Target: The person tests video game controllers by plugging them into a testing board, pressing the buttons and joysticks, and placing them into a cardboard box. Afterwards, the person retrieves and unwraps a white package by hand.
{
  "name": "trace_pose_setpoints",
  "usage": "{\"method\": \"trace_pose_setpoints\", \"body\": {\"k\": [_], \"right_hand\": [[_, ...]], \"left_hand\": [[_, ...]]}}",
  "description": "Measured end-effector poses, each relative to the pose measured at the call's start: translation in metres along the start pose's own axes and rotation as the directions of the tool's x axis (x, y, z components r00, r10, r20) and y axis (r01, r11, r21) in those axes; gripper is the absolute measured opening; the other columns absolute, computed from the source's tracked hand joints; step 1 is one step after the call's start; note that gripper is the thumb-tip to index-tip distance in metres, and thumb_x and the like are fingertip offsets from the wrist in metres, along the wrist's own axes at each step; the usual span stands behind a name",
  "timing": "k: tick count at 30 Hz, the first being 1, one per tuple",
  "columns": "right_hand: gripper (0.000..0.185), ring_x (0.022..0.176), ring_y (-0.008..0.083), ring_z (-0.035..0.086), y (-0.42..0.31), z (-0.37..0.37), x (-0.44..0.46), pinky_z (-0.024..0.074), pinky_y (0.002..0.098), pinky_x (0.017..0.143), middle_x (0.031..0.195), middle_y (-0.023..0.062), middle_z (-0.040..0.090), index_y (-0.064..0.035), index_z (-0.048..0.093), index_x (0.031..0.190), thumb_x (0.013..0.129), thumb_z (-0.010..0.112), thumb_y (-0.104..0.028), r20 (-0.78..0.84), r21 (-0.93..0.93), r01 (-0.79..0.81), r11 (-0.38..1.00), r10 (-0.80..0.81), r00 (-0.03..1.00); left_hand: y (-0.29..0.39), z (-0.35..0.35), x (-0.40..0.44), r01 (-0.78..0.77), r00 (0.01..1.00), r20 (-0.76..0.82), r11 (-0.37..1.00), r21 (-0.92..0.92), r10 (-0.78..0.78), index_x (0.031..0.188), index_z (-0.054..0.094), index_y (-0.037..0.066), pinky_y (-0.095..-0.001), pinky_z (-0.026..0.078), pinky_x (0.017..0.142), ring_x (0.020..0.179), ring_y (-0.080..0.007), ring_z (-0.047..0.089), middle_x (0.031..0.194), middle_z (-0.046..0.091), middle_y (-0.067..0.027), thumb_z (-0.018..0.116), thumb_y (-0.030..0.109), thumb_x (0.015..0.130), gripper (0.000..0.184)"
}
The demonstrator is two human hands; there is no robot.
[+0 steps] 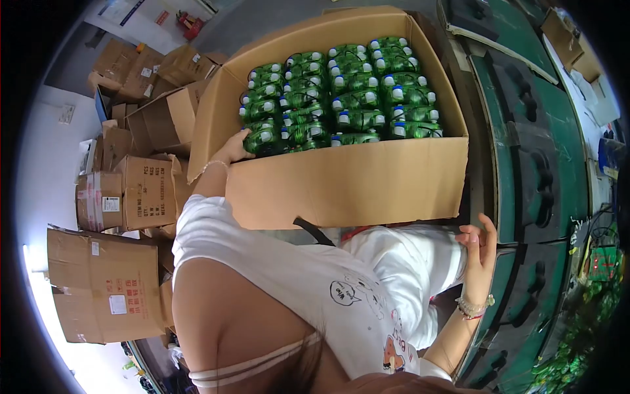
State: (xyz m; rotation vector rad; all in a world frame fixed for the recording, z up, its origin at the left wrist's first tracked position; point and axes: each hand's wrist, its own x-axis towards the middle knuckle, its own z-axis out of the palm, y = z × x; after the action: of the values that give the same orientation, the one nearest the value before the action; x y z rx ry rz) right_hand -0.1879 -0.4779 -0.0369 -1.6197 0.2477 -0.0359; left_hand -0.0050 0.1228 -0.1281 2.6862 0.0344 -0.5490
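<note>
Touching a green bottle (pixel 264 137) to its right, upper left of frame, the left hand (pixel 235 147), its pinch unclear, lies nearer than the loosely spread right hand (pixel 480 246).

My left arm reaches out, left hand (pixel 237 146) partly hidden; my right hand (pixel 481 248) hangs open, fingers loosely curled.

White T-shirt (pixel 275 282) on me, loose sleeve (pixel 203 226) bunched on my left arm (pixel 211 185), narrow doubled white band (pixel 256 365) near the shoulder. Front print: black-outlined speech bubble (pixel 344 293) reading "WHO" plus smaller text, orange-brown cartoon figure (pixel 394 354), red lettering. White bottoms (pixel 410 262). Thin pale bracelet (pixel 215 163) left; chunkier beaded bracelet (pixel 476 306) with red strand right.
</note>
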Motion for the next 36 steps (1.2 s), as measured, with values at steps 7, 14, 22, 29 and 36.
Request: {"method": "trace_pose_setpoints", "body": {"k": [7,14,22,29,36], "right_hand": [[0.035,0.081,0.0146,0.056,0.001,0.002,0.001,0.0432,0.0281,0.081,0.094,0.0090,0.059,-0.0012,0.042,0.125,0.093,0.049,-0.013,-0.005,0.000,0.022,1.000,-0.022,1.000],[0.033,0.080,0.0142,0.055,0.012,-0.012,-0.005,0.0440,0.0275,0.079,0.093,0.0084,0.058,-0.0010,0.044,0.124,0.093,0.048,-0.012,-0.021,0.001,-0.031,1.000,0.031,0.999],[0.031,0.080,0.0135,0.055,0.018,-0.005,0.006,0.0438,0.0268,0.079,0.093,0.0072,0.059,-0.0012,0.045,0.122,0.093,0.048,-0.012,-0.022,0.024,-0.044,0.999,0.045,0.999],[0.029,0.080,0.0131,0.055,0.025,-0.009,0.003,0.0436,0.0264,0.079,0.092,0.0074,0.059,-0.0010,0.047,0.120,0.094,0.047,-0.013,-0.047,0.021,-0.103,0.994,0.104,0.993],[0.027,0.077,0.0123,0.053,0.030,-0.009,-0.001,0.0427,0.0252,0.077,0.086,0.0059,0.057,0.0007,0.048,0.116,0.095,0.047,-0.016,-0.066,0.040,-0.090,0.995,0.093,0.994]], "left_hand": [[0.060,-0.026,0.000,-0.017,0.983,0.152,0.763,0.646,-0.107,0.124,0.039,0.013,-0.0424,0.041,0.092,0.112,-0.0338,0.048,0.125,0.044,-0.0160,0.084,0.027,0.052,0.086],[0.004,-0.012,0.029,-0.057,0.982,0.186,0.894,0.445,-0.030,0.117,0.035,0.013,-0.0500,0.032,0.099,0.129,-0.0398,0.024,0.137,0.027,-0.0190,0.086,0.031,0.046,0.090],[0.070,-0.009,0.022,-0.041,0.981,0.182,0.835,0.549,-0.071,0.090,0.063,0.011,-0.0474,0.037,0.096,0.124,-0.0362,0.032,0.138,0.029,-0.0169,0.083,0.036,0.053,0.048],[0.049,-0.023,0.057,-0.150,0.851,0.470,0.749,0.646,-0.234,0.112,0.065,0.022,-0.0405,0.028,0.104,0.126,-0.0346,0.031,0.141,0.030,-0.0149,0.079,0.031,0.059,0.055],[0.064,-0.012,0.040,0.011,0.946,0.234,0.745,0.667,-0.223,0.109,0.066,0.026,-0.0549,0.025,0.103,0.130,-0.0280,0.030,0.145,0.028,-0.0072,0.072,0.035,0.067,0.043]]}}
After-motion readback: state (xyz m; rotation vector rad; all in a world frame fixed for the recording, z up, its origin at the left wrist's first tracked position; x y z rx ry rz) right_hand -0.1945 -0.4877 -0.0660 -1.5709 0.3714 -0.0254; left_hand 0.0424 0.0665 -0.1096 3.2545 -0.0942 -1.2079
